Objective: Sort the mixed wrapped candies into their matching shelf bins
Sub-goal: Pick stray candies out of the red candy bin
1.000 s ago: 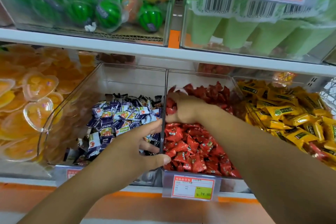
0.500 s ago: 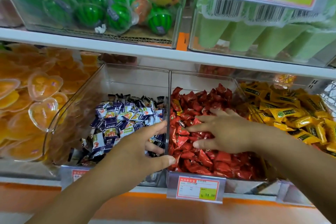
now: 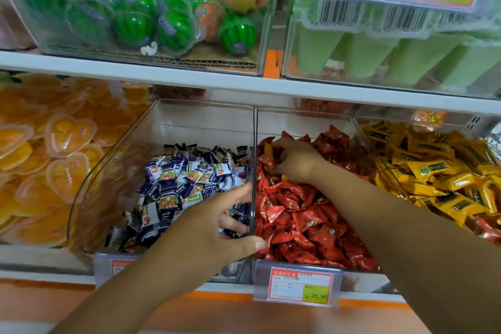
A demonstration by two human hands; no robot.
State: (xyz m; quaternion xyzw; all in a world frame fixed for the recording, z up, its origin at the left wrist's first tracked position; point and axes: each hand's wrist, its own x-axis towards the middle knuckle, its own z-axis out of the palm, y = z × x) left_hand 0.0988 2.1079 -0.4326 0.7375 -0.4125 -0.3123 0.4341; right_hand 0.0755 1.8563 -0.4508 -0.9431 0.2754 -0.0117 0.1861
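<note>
A stray yellow candy (image 3: pixel 267 150) sat at the back left corner of the red bin (image 3: pixel 306 119), pinched in the curled fingers (image 3: pixel 282 145) of the right hand (image 3: pixel 296 161). It was likely very light, with a crinkly, slippery foil wrapper over a firmer core, so it was best taken across the body rather than by a twisted end. A second yellow scrap showed just under the palm. Around it lay glossy red candies (image 3: pixel 303 214), small and pillow-shaped. The left hand (image 3: pixel 214 228) gripped the clear rigid divider (image 3: pixel 254 144), thumb on the red side and fingers among the purple-and-white candies (image 3: pixel 189 179). The matching yellow candies (image 3: pixel 433 171) filled the next bin to the right.
</note>
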